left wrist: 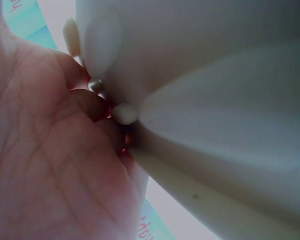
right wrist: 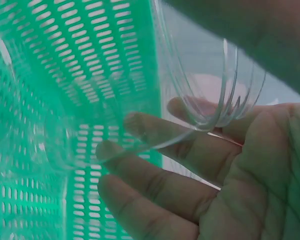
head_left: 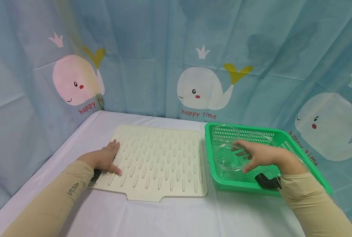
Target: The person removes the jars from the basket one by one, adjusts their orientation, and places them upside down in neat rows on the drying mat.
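A cream board with rows of raised oblong ribs and a tab at its front lies on the white cloth. My left hand rests on its left edge, thumb spread from the fingers; the left wrist view shows the palm close against the board's ribs. On the right, my right hand reaches over the green basket. Its thumb and fingers curve around the right side of a clear petri dish. In the right wrist view the dish's clear rims lie between thumb and fingers.
More clear round dishes sit in the basket, one at the back left and one at the back middle, partly hidden behind my right hand. A blue curtain printed with whales hangs behind the table and along its left side.
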Available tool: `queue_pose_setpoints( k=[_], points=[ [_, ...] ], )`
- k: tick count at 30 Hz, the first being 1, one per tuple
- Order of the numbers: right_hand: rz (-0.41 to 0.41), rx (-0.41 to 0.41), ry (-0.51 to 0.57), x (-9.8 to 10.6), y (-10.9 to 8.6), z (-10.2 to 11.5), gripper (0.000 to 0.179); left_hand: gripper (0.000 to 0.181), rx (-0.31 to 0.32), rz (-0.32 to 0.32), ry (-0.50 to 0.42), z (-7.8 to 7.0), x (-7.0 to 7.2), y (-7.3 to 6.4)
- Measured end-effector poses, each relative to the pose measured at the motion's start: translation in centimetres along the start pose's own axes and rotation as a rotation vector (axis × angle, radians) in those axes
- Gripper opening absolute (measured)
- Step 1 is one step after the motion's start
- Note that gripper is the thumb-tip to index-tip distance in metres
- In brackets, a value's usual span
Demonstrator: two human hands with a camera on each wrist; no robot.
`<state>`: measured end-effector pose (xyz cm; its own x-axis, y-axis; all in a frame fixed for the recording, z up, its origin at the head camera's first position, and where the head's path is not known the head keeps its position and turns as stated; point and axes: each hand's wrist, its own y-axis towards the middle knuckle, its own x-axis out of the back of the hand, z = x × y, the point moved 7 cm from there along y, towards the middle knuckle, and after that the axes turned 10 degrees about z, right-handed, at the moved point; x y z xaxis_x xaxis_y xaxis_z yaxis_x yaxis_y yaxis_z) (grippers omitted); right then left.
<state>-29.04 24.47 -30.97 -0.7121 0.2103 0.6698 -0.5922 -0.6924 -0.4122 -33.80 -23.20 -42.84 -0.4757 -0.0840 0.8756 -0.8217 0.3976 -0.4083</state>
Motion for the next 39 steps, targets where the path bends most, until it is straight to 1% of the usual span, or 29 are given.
queue_pose_setpoints(
  k=[5, 10, 16, 18, 22, 28, 32, 39],
  points=[
    [0.013, 0.017, 0.004, -0.1, 0.3, -0.3, 0.095, 0.142, 0.005, 0.005, -0.002, 0.1, -0.1, 0.0],
    [0.000, 0.045, -0.002, 0.0, 0.2, -0.4, 0.096, 0.142, 0.003, 0.006, 0.005, 0.2, -0.3, 0.1],
    [-0.033, 0.121, -0.008, 0.3, 0.2, 0.2, 0.090, 0.142, 0.019, 0.010, 0.002, 0.2, -0.4, 0.2],
    [-0.035, 0.154, 0.001, 0.4, 0.2, 0.5, 0.087, 0.143, 0.020, 0.012, -0.004, 0.1, -0.4, 0.1],
    [-0.032, 0.188, 0.004, 0.5, 0.3, 0.9, 0.084, 0.142, 0.021, 0.013, -0.006, 0.0, -0.3, 0.0],
    [-0.052, 0.176, -0.042, 0.7, 0.3, 1.3, 0.083, 0.143, 0.020, 0.012, -0.005, 0.0, -0.3, 0.0],
    [-0.070, 0.181, -0.053, 0.7, 0.1, 1.2, 0.084, 0.143, 0.015, 0.013, -0.004, 0.0, -0.2, 0.0],
    [-0.112, 0.171, -0.035, 1.2, -0.9, 1.2, 0.084, 0.141, 0.005, 0.011, -0.003, 0.1, -0.1, 0.2]
  ],
)
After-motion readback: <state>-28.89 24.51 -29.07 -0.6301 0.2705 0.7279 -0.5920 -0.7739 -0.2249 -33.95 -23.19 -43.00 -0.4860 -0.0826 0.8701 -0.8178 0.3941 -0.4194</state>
